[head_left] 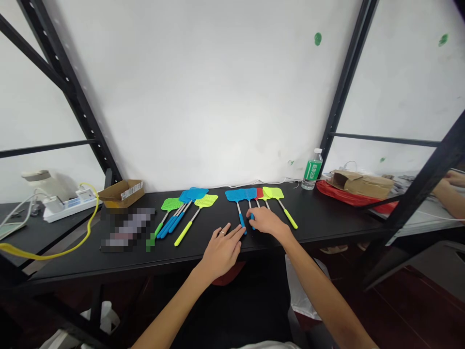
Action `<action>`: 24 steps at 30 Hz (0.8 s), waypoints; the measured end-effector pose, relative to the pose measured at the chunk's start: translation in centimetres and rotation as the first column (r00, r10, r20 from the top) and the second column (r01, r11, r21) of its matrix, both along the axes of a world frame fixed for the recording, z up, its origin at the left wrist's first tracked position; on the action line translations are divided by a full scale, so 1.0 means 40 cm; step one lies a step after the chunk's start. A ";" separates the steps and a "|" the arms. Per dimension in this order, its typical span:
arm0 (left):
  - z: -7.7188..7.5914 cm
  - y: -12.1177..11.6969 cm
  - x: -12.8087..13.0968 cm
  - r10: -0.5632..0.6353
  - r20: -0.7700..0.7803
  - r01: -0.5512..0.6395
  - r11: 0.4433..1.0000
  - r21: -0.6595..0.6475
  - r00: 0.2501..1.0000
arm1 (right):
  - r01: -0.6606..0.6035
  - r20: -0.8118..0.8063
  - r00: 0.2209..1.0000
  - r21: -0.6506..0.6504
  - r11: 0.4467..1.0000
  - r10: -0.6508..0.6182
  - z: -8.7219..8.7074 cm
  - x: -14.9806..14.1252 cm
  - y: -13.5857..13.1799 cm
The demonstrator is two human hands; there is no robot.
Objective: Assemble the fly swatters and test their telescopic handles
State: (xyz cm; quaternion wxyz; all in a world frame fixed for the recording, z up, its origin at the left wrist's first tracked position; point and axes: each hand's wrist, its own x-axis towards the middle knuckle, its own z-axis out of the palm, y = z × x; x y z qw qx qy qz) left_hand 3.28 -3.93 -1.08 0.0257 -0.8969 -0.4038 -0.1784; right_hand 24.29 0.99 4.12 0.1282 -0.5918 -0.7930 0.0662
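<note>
Two bunches of fly swatters lie on a black table (319,218). The left bunch (185,206) has green, blue and yellow heads. The right bunch (254,196) has blue, red and yellow-green heads. My left hand (222,247) lies flat on the table with its fingers stretched out, its fingertips beside a blue handle (241,219) of the right bunch. My right hand (265,220) rests over the handles of the right bunch, fingers curled down onto a blue handle.
A cardboard box (121,191) and a power strip (69,203) with a yellow cable (54,252) sit at the left. A green-labelled water bottle (313,169), a red bag (348,196) and a brown carton (361,182) stand at the right. Another person's hand (448,191) shows at the far right.
</note>
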 end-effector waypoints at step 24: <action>-0.011 0.003 0.009 0.007 0.020 -0.008 0.999 0.046 1.000 | -0.027 0.063 0.998 0.054 0.998 0.024 -0.031 -0.068 -0.012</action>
